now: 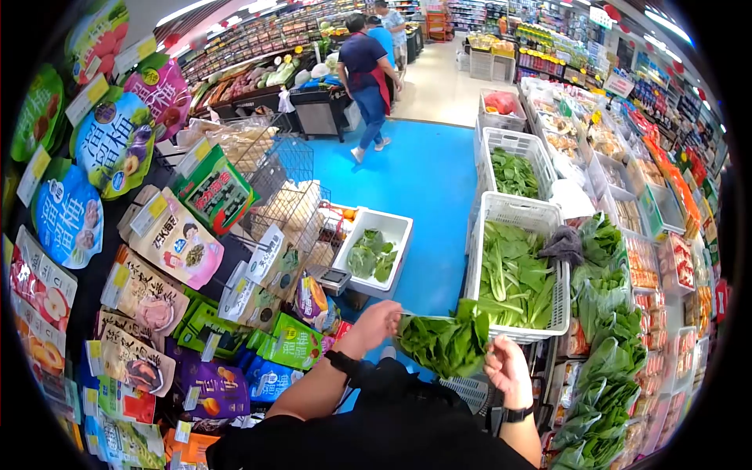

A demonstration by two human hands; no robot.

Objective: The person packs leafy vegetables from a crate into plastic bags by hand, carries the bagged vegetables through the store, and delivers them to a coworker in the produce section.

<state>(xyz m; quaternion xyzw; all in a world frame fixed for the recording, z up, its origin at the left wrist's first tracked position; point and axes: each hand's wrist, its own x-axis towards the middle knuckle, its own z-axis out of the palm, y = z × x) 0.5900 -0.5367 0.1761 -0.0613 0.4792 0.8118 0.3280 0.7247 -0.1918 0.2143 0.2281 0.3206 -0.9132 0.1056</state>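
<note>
A bunch of dark leafy greens (443, 341), which looks partly wrapped in clear plastic, hangs between my two hands in front of my body. My left hand (377, 323) is closed on its left side, pinching what looks like the plastic's edge. At the right side, my right hand (509, 368) has its fingers curled in at the edge of the bunch. Just beyond the greens stands a white crate (565, 301) full of loose, long-stemmed leafy greens (513, 274). A grey cloth (562, 246) lies over the crate's right rim.
Bagged greens (607, 384) line the right-hand shelf. A white foam box (392, 222) with bagged greens stands ahead, near a small scale (334, 279) and a wire cart (290, 168). Snack pouches (207, 384) hang on the left. Farther off, a person (366, 86) walks on the blue floor (407, 160).
</note>
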